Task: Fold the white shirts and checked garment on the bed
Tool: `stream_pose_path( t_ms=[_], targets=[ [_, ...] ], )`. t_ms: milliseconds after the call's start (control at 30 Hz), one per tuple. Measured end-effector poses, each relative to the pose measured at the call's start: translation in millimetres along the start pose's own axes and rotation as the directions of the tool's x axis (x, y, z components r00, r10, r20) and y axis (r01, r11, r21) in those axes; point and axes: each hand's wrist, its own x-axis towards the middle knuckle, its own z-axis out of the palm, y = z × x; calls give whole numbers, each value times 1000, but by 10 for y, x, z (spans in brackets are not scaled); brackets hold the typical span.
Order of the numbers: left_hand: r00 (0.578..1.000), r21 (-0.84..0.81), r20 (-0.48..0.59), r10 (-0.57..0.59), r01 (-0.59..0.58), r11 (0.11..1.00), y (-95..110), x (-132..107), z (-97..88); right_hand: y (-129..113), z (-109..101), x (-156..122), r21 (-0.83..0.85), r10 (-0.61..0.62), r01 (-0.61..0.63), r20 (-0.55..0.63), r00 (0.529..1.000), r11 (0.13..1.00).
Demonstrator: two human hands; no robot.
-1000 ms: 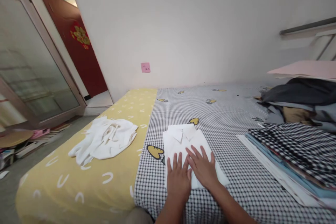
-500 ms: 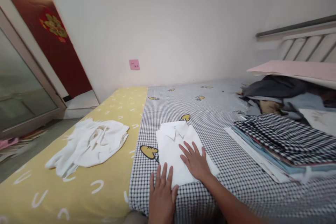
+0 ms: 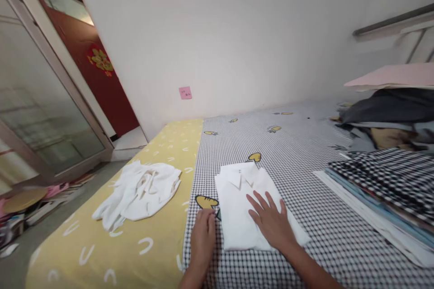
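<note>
White collared shirt point(image 3: 233, 216), folded into a flat rectangle on a black-and-white gingham bed sheet point(image 3: 298, 144), lying under the right grip and just right of the left one, collar pointing away from the body.

Far left of both grips, a glass door point(image 3: 50, 104) in a pale metal frame, with books and papers point(image 3: 30, 207) heaped on the floor below it. Beyond that, a red door point(image 3: 108, 99) with a gold ornament. Left of the left grip, on a yellow sheet with white horseshoe prints point(image 3: 111, 253), a crumpled white garment point(image 3: 139, 194), well apart from the folded shirt.

Next, the left grip point(image 3: 202, 239): fingers bunched, nothing visible in them, just beside the shirt's left edge and a printed yellow carrot point(image 3: 206, 202); whether closed or merely relaxed, impossible to tell from this view. Then the right grip point(image 3: 271, 223): open, palm down, fingers spread across the shirt's lower right. Right of it, a stack of folded fabrics topped by checked cloth point(image 3: 383, 180), with a dark clothing heap point(image 3: 389, 108) and a pink board point(image 3: 389, 76) farther off.

Step in hand, by the look of it: pressing a fold flat. Called for next, in all likelihood: squaring the corner jutting past the right grip, with the collar left undisturbed.
</note>
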Motion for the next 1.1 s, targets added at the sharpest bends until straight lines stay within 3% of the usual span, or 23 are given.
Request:
stream_pose_path(
  t_ms=[100, 200, 367, 500, 700, 933, 1100],
  targets=[
    [997, 124, 4, 77, -77, 989, 56, 464, 70, 15, 66, -6, 8, -18, 19, -51, 999, 1000],
    [995, 265, 63, 72, -86, 960, 135, 962, 252, 25, 104, -14, 19, -20, 22, -100, 995, 1000],
    [989, 329, 64, -135, 107, 938, 130, 1666, 610, 41, 145, -15, 43, -35, 43, -161, 986, 998],
    [979, 316, 63, -194, 165, 934, 66, 1962, 799, 56, 168, -12, 34, -50, 57, -186, 981, 998],
    [997, 294, 58, -52, 33, 955, 184, 1972, 789, 44, 108, -22, 70, -36, 47, -149, 988, 996],
    [986, 479, 92, -137, 77, 875, 155, 1727, 830, 13, 21, -4, 180, 11, -8, -15, 1000, 984],
    [998, 525, 56, 5, -34, 851, 418, 1616, 892, 10, -6, -1, 210, 19, -19, 5, 1000, 978]
  ],
)
